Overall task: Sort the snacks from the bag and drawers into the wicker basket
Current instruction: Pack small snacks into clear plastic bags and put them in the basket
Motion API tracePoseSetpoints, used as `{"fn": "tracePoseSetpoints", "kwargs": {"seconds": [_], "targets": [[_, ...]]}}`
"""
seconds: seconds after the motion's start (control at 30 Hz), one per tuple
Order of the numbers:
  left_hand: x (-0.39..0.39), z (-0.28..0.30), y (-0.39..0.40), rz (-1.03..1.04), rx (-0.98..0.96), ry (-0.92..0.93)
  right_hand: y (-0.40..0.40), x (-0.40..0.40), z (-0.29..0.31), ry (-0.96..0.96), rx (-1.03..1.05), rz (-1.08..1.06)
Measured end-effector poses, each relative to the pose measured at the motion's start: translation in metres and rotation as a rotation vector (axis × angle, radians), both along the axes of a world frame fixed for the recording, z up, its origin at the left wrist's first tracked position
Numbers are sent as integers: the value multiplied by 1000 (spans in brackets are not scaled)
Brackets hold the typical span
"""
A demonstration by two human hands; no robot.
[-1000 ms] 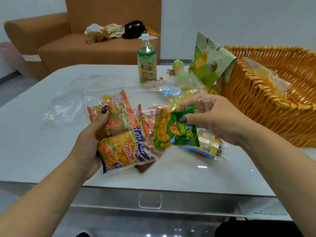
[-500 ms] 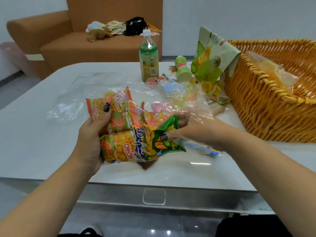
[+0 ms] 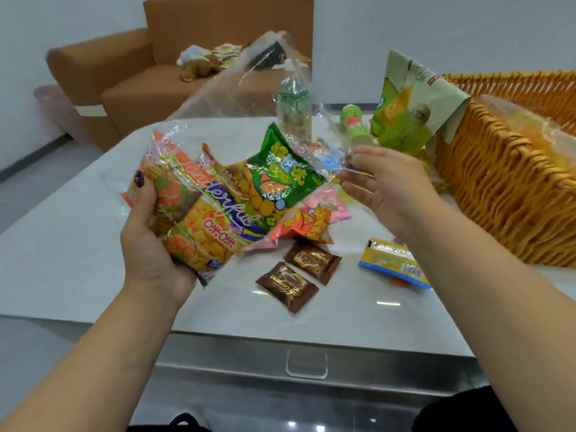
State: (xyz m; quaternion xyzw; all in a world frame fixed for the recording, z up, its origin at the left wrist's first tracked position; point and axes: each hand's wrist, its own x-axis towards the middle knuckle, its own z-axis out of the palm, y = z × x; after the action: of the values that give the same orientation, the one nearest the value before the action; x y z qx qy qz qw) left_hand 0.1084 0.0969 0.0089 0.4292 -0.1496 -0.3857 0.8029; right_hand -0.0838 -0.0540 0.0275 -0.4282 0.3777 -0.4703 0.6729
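Our left hand (image 3: 149,244) grips snack bundle (image 3: 218,210) left of wicker basket (image 3: 505,194), tilting clear bag (image 3: 237,88) to spill packets onto counter (image 3: 62,260); right hand (image 3: 386,185) fingers loosely spread, empty, ready for catch.

The clear bag (image 3: 218,194) reads "wonderful"; a brown chocolate packet (image 3: 313,262) reads "centered".

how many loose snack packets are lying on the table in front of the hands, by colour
brown packets: 2
blue and yellow packet: 1
total: 3
Packets in the left hand's clear bag are not counted.
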Motion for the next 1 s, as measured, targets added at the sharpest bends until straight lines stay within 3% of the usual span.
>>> {"fn": "tracePoseSetpoints", "kwargs": {"seconds": [0.13,0.27,0.4,0.57,0.7,0.87,1.0], "targets": [[10,2,4,12,-23,6,-11,25,-37,416,-39,-44],[17,4,6,8,-33,-6,-13,42,-63,890,-284,16],[22,5,8,8,-24,-27,-9,54,-75,1141,-401,107],[27,3,11,-8,-6,-55,-9,53,-73,1040,-292,172],[29,-1,14,-47,16,-80,-9,40,-56,870,-261,74],[27,-2,19,-89,50,-123,-20,6,-9,330,-168,-72],[21,-3,19,-123,43,-135,-17,-26,22,127,-158,40]]}}
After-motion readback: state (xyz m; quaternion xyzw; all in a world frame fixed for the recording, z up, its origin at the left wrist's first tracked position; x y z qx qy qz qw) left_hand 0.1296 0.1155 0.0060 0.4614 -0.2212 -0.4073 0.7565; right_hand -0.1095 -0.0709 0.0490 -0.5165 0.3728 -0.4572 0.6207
